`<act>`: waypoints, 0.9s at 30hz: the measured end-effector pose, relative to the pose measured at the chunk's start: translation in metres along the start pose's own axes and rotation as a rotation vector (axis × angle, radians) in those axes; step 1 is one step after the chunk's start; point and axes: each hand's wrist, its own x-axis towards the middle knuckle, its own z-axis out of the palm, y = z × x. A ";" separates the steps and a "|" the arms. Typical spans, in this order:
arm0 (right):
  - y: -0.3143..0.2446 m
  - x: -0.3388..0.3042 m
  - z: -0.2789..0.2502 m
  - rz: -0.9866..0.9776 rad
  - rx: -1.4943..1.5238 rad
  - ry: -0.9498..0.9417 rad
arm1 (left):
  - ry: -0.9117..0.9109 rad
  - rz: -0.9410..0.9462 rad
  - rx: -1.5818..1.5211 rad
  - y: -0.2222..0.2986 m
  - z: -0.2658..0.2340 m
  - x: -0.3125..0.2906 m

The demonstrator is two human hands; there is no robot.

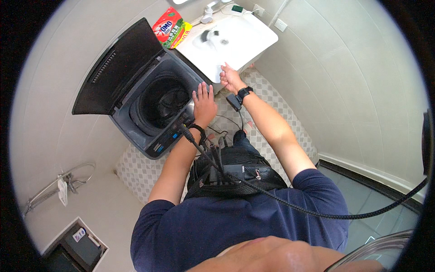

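A dark top-loading washing machine (pixel 136 121) stands at left with its black lid (pixel 121 68) raised. Its drum (pixel 166 97) is exposed, and its contents are too dark to make out. My left hand (pixel 205 106) lies on the machine's right rim with fingers stretched out. Just beyond it, my right hand (pixel 231 79) is at the near edge of the white washbasin (pixel 247 52). Its fingers are curled together; whatever they may pinch is too small to tell. A dark wristband with a small box (pixel 234 102) and a cable hangs at my right wrist.
A red and green detergent bag (pixel 170 29) stands between lid and basin. Behind the basin is a white faucet (pixel 208 16), with a dark green block (pixel 237 8) on the far corner. Cables hang before my body. A shower hose (pixel 50 188) is on the left wall.
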 end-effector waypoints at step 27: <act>0.006 -0.001 0.008 0.065 0.194 -0.055 | -0.051 0.003 0.070 0.003 -0.002 0.001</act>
